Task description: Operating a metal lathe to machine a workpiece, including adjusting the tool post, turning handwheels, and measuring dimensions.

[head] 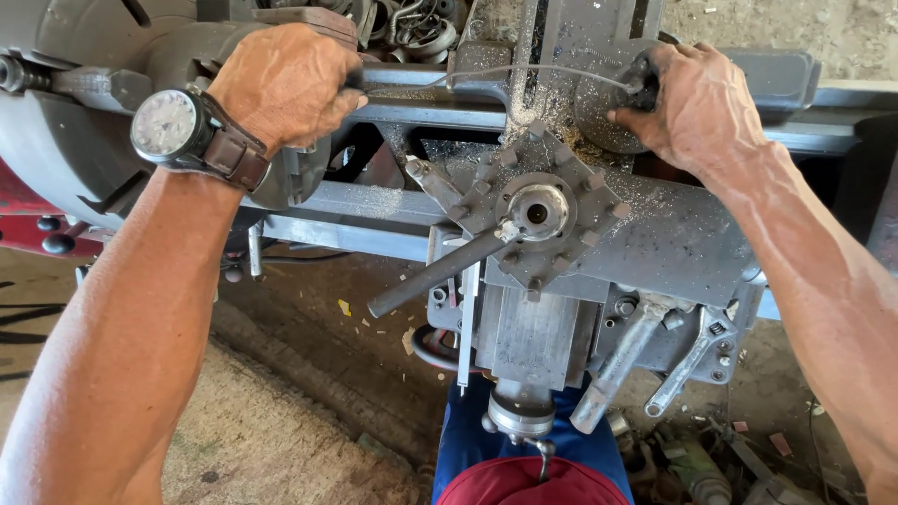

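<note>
A grey metal lathe fills the view, its carriage dusted with metal chips. My left hand, with a wristwatch on its wrist, is closed around a part at the lathe chuck on the left. My right hand grips a dark round handwheel at the far side of the carriage. Between them sits the square tool post with several bolt heads and a long dark handle pointing toward me.
An adjustable wrench and a grey metal bar lie on the carriage front. The lathe bed rails run left to right. Below is a dirt floor with scattered chips and my blue and red clothing.
</note>
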